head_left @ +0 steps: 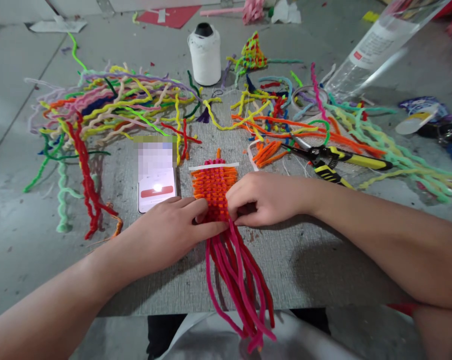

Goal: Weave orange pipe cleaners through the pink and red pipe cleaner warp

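Note:
A woven piece of orange and pink pipe cleaners (215,192) lies on the table in front of me, a white strip (214,166) across its top. Its long pink and red ends (235,270) hang down past the table's front edge. My left hand (181,220) is closed on the weave's lower left side, thumb along the bottom rows. At the lower right side, my right hand (261,200) pinches the weave's edge where the pink strands leave it; the fingertips are partly hidden.
A phone (156,195) lies left of the weave. Pliers with yellow-black handles (331,162) rest at right. Behind stand a white thread spool (205,55) and a tilted clear bottle (376,47). Loose coloured pipe cleaners (109,102) heap at left; a green-orange woven piece (253,54) lies farther back.

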`<action>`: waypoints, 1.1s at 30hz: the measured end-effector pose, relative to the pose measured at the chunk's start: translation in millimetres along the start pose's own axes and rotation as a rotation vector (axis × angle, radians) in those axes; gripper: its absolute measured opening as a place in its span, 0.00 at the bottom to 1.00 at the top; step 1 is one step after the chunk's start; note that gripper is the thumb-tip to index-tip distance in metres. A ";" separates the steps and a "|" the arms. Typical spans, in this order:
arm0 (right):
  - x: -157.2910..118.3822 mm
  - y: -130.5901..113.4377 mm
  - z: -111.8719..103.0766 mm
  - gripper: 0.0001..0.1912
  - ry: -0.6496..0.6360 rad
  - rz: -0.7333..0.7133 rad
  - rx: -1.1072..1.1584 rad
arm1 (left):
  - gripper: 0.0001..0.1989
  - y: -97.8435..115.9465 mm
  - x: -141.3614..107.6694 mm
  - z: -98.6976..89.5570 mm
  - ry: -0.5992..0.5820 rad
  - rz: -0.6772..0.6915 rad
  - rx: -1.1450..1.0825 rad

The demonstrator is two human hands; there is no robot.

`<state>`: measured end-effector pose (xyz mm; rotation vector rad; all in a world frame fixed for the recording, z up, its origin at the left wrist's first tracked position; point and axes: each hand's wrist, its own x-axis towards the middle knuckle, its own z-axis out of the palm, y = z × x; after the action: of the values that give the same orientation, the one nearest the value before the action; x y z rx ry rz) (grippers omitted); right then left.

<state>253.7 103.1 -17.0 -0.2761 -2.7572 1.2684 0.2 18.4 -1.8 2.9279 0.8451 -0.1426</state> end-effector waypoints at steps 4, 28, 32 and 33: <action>0.1 -5.7 1.6 0.01 -0.015 0.059 -0.094 | 0.23 -0.9 -0.8 1.4 -0.025 0.000 0.006; 1.1 -5.2 7.5 0.12 0.032 0.069 -0.172 | 0.36 4.5 -0.5 4.1 -0.024 -0.021 0.028; -0.8 -3.9 0.8 0.08 -0.027 0.077 -0.052 | 0.33 6.5 0.7 2.9 -0.036 -0.033 0.025; -0.9 -3.9 -0.1 0.08 -0.035 0.085 -0.046 | 0.32 6.4 0.6 2.6 -0.040 -0.032 0.021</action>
<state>254.2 100.5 -14.0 -0.3830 -2.8352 1.2420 4.0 13.0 -4.0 2.9216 0.8905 -0.2132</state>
